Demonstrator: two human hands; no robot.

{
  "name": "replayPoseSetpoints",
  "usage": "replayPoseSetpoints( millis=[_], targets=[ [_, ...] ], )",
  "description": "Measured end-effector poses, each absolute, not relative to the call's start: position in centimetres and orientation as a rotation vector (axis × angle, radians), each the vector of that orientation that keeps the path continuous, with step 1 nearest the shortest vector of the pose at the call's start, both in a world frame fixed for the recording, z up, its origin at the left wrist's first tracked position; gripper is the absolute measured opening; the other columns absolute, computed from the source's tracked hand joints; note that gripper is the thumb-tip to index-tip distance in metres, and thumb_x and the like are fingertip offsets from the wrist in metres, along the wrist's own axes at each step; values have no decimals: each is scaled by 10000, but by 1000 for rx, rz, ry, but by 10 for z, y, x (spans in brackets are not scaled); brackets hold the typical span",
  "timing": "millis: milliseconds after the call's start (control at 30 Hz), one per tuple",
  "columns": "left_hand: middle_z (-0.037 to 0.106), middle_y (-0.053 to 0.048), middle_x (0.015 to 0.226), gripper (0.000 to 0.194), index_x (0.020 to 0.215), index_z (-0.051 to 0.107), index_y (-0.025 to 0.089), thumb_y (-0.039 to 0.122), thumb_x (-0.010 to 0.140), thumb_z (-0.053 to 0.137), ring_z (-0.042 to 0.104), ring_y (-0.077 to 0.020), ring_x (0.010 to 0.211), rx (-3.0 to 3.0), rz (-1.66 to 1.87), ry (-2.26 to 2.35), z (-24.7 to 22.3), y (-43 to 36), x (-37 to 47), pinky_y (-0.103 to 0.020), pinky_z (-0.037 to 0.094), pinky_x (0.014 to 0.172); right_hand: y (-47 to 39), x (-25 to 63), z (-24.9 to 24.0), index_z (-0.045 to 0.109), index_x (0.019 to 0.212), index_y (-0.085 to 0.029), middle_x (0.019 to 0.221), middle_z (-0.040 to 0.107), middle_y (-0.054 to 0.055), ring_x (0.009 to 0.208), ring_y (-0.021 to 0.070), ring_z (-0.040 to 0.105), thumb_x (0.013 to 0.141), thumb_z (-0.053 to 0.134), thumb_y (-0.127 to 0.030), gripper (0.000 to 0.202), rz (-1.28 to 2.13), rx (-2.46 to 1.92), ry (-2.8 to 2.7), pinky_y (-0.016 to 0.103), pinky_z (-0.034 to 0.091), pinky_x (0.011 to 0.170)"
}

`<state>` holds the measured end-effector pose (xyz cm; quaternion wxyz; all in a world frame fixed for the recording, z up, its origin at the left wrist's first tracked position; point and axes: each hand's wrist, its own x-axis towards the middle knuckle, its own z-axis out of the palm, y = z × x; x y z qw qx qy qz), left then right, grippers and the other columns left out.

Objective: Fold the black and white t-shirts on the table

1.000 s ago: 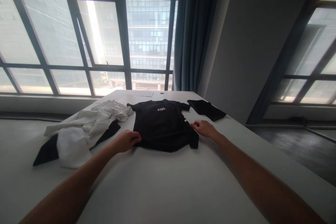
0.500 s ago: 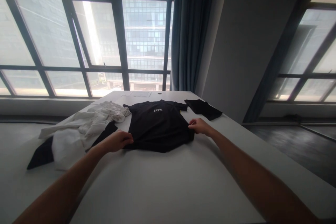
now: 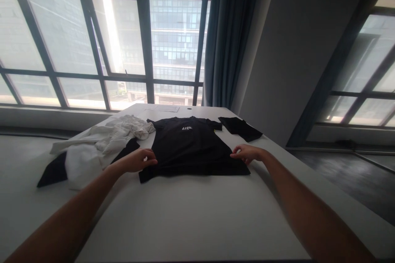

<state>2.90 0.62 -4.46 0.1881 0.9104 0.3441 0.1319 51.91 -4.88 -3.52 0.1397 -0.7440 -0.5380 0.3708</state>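
Observation:
A black T-shirt [image 3: 191,148] lies spread on the white table, its collar toward the window and its hem toward me. Small white print shows upside down near the collar. My left hand [image 3: 137,161] is at the shirt's left edge, just above the hem, thumb and fingers closed on the cloth. At the opposite side edge, my right hand [image 3: 247,153] pinches the fabric a little above the right hem corner. Both lower corners reach out past my fingers onto the tabletop.
Crumpled white clothing [image 3: 114,133] with dark pieces is heaped left of the shirt. A folded black garment [image 3: 240,128] rests at the right edge of the white table [image 3: 191,218]. Behind stand a blue curtain [image 3: 225,49] and large windows.
The hem, uneven and bunched before, now lies straighter and wider toward me. My right hand has shifted right along with the cloth; the left has stayed nearly in place. The view has tilted slightly.

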Motion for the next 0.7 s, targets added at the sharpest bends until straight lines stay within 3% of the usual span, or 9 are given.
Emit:
replayPoseSetpoints(
  millis=[100, 200, 367, 567, 700],
  targets=[
    [618, -117, 1255, 510, 1029, 720, 208, 635, 764, 636, 589, -279, 1085, 2576, 319, 925, -50, 8, 26, -377, 460, 953, -46, 521, -38, 554, 928, -180, 799, 587, 19, 750, 168, 581, 554, 874, -402, 540, 1072, -2131, -1627, 269, 502, 612],
    [499, -118, 1435, 593, 1159, 685, 238, 607, 696, 718, 496, -332, 1258, 2548, 213, 962, -55, 12, 21, -440, 394, 1060, -46, 527, -42, 512, 833, -189, 746, 553, -11, 682, 130, 540, 519, 877, -330, 502, 1099, -2114, -1643, 231, 454, 563],
    [445, -110, 1493, 639, 1251, 634, 251, 582, 711, 710, 452, -345, 1318, 2495, 162, 1005, -55, 14, 19, -455, 382, 1077, -49, 537, -44, 459, 731, -192, 669, 522, -28, 617, 106, 508, 482, 875, -298, 497, 1201, -2087, -1635, 208, 413, 511],
    [400, -72, 1530, 514, 1256, 629, 278, 406, 762, 690, 410, -325, 1362, 2418, 81, 1046, -50, 18, 9, -467, 325, 1115, -47, 548, -48, 519, 789, -191, 604, 554, -12, 556, 131, 561, 605, 821, -374, 398, 1110, -2139, -1591, 251, 472, 527],
    [338, -40, 1566, 561, 1261, 626, 328, 338, 710, 727, 365, -341, 1392, 2362, 4, 1025, -49, 18, 0, -481, 340, 1103, -45, 554, -52, 525, 785, -187, 622, 591, 1, 515, 119, 549, 637, 792, -293, 323, 989, -2171, -1653, 239, 430, 502]
  ],
)
